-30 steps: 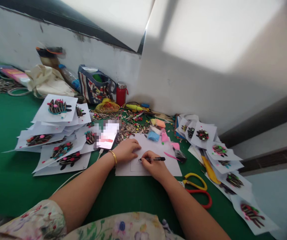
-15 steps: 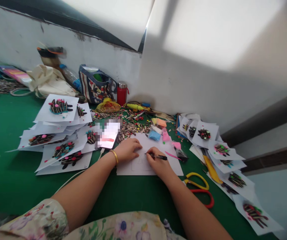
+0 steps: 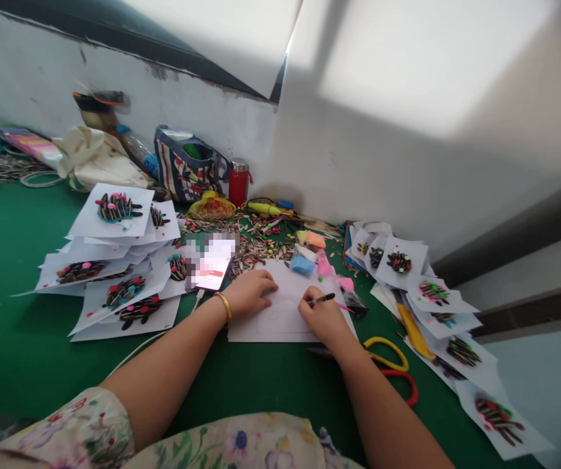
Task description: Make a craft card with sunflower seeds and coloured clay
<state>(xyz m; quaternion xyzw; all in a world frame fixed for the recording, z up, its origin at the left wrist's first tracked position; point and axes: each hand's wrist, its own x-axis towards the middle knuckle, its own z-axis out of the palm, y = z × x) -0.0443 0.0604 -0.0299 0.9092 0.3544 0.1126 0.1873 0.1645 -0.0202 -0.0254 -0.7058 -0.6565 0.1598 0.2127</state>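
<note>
A black pen (image 3: pixel 322 299) is held in my right hand (image 3: pixel 323 314), its fingers closed round the barrel over the right part of a white sheet of paper (image 3: pixel 245 332). Thin drawn lines show on the sheet, among them a small shape and a curve. My left hand (image 3: pixel 253 292) lies flat on the sheet's left side with the fingers stretched out. Just left of it a lit phone (image 3: pixel 212 264) rests with a cable plugged in. Soft clay packets, among them a blue one (image 3: pixel 302 264), lie on the sheet's far edge.
Stacked cards with seed hedgehogs (image 3: pixel 118 208) stand at left, and more such cards (image 3: pixel 463 352) spread at right. Scissors with yellow and red handles (image 3: pixel 388 355) lie beside my right forearm. Behind are scattered seeds (image 3: pixel 255 247), a red flask (image 3: pixel 238 182) and a patterned bag (image 3: pixel 187 166).
My right hand has moved a little to the right across the sheet with the pen, and a curved line now shows there. My left hand has stayed in place.
</note>
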